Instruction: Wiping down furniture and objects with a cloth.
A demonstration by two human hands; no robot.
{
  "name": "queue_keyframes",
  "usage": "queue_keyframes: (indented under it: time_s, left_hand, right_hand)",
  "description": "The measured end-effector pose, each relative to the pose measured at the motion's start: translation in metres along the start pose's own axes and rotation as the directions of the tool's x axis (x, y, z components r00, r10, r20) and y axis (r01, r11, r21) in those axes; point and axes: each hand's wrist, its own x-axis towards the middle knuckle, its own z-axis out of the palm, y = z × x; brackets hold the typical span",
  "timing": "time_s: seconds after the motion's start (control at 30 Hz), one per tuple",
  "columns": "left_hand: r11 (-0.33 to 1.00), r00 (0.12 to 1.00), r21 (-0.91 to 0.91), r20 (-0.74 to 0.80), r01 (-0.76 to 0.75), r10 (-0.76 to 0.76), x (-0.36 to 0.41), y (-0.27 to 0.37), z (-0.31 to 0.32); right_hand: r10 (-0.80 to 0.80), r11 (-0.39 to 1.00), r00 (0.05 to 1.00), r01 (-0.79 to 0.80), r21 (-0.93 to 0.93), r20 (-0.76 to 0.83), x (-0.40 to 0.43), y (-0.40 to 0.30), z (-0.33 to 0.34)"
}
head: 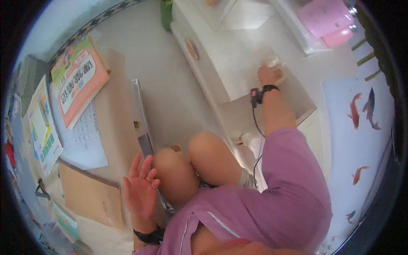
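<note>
My right hand (270, 74) is stretched out over the side of a white cabinet (236, 51), with a crumpled white cloth or tissue (274, 62) at its fingers. The hand is blurred, and its fingertips are partly hidden. A black band with a small device and a cable sits on that wrist. My left hand (142, 188) is raised palm up beside my knee, near the desk edge, its fingers apart and nothing in it. A black band circles this wrist too.
On the desk at left lie a colourful book (79, 83), a printed sheet (84, 140), a booklet (44, 127) and a brown notebook (91, 194). A pink container (326, 17) stands at top right. Fish pictures (355, 111) cover the surface at right.
</note>
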Motion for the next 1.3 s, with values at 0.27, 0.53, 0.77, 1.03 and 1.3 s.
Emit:
queue_keyframes:
  time_s: [0.27,0.53,0.77,1.03,1.3]
  left_hand:
    - [0.999,0.999,0.046,-0.027,0.020,-0.019,0.005,0.004,-0.002]
    - [0.992,0.996,-0.127,0.089,-0.007,0.018,-0.003,0.010,-0.010]
    - [0.981,0.996,-0.187,0.061,-0.059,0.072,-0.009,0.012,-0.012]
    - [0.985,0.999,-0.175,0.041,-0.008,0.015,-0.005,0.013,-0.009]
    - [0.986,0.995,-0.167,0.095,0.017,-0.001,0.008,0.011,-0.005]
  right_hand:
    - [0.020,0.990,0.964,0.019,-0.143,0.264,-0.029,0.030,0.023]
    - [0.557,0.578,0.762,-0.641,0.505,0.330,-0.026,0.121,0.148]
    - [-0.003,0.800,0.888,0.278,-0.531,0.461,-0.015,0.145,0.184]
    - [0.081,0.993,0.840,-0.025,-0.112,0.536,-0.055,0.083,0.195]
    - [0.222,0.969,0.818,-0.244,-0.028,0.531,-0.169,-0.012,0.170]
